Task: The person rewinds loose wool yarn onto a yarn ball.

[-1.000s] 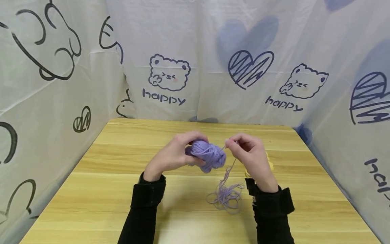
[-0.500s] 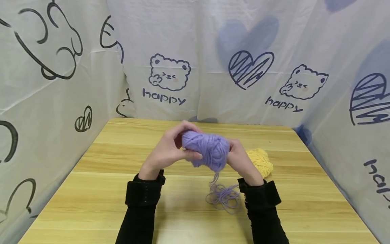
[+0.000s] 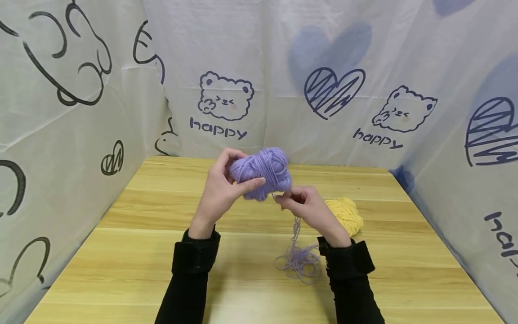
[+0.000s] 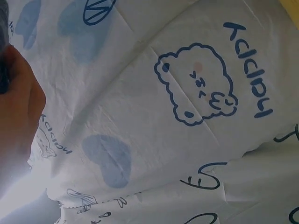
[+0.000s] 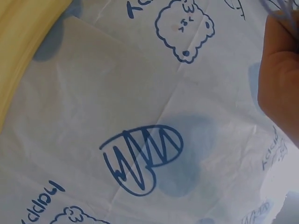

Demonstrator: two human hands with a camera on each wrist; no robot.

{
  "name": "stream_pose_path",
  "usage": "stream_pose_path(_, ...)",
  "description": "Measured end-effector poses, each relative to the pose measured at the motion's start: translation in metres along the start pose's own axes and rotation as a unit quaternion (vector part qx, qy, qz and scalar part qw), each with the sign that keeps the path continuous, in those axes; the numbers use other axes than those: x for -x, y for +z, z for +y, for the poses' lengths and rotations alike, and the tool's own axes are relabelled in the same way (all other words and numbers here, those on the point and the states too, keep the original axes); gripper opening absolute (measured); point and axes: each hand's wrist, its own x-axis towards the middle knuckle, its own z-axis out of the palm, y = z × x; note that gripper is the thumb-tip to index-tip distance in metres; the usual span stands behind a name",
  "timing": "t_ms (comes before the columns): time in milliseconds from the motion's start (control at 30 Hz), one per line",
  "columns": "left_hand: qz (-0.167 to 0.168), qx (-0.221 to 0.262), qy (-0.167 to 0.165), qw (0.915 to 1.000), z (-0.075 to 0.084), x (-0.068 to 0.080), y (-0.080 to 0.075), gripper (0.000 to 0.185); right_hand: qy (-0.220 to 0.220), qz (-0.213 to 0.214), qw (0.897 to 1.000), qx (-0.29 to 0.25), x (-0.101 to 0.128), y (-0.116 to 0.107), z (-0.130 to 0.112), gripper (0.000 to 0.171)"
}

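purple yarn ball [image 3: 263, 173]: held up above the table's far half, in front of the cloth backdrop.
left hand [image 3: 220, 193]: grips the ball from its left side, fingers curled round it, thumb across the front.
right hand [image 3: 309, 211]: just below-right of the ball, fingertips together, pinching the strand where it leaves the ball, looks like; wrist views too poor to confirm.
strand [image 3: 297, 227]: hangs from the right hand down to the loose pile.
loose purple yarn pile [image 3: 299, 263]: 1 tangle lying on the table by the right sleeve.
yellow yarn ball [image 3: 346, 215]: on the table, right of the right hand, partly hidden behind it.
table [image 3: 121, 252]: light wood.
backdrop [image 3: 226, 99]: white cloth printed with bears, hearts, "happy", on 3 sides.
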Motion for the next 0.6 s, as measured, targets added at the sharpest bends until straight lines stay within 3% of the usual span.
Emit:
stream_pose_path(133, -0.017, -0.061, 0.007, 0.9980, -0.004, -0.001, 0.002, 0.051, -0.037, -0.019, 0.999, 0.020, 0.009, -0.003, -0.008, 0.015)
stream_pose_path(267, -0.079, -0.112, 0.009, 0.9905, -0.005, -0.001, 0.006, 0.052, -0.066, -0.018, 0.997, 0.020, 0.019, -0.006, -0.020, 0.010)
stream_pose_path(600, -0.212, -0.186, 0.026, 0.9591, -0.003, 0.001, 0.017, 0.055, -0.121, 0.084, 0.989, -0.026, 0.029, -0.010, -0.034, 0.004)
